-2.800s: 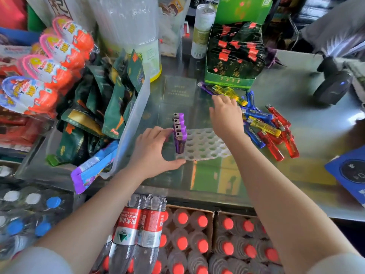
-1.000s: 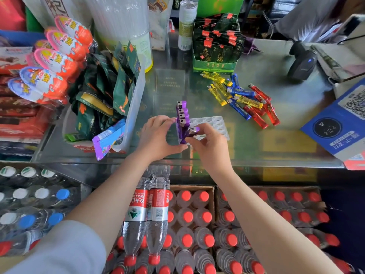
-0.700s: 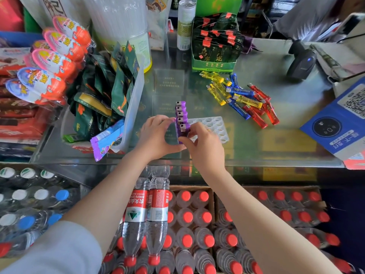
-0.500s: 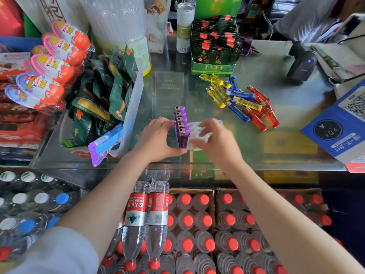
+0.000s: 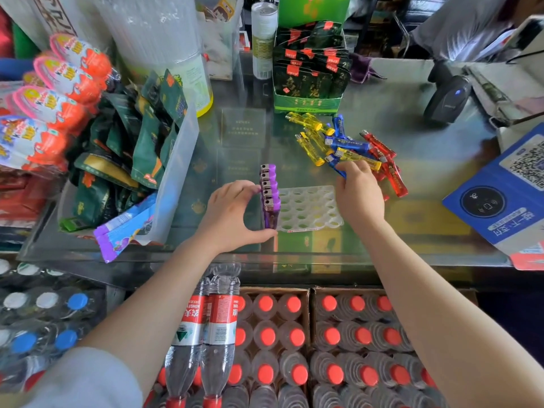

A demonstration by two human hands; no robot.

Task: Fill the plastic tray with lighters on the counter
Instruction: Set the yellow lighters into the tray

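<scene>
Glass counter [image 5: 412, 136] fills the shop scene, with boxes of red-capped water bottles [image 5: 294, 334] near, below its edge. On the left stands a clear bin of green snack bags [image 5: 132, 148]. Far off is a green box of tea packets [image 5: 309, 78]. The white plastic tray [image 5: 309, 209] lies in the middle, with purple lighters [image 5: 269, 195] standing along its left side. The left hand [image 5: 232, 216] holds that row. The right hand [image 5: 357, 192] pinches a blue lighter [image 5: 338, 169] at the loose pile of lighters [image 5: 347, 145].

Glass counter [image 5: 412, 231] carries plastic tray [image 5: 312, 207] and loose lighters [image 5: 347, 145].
</scene>
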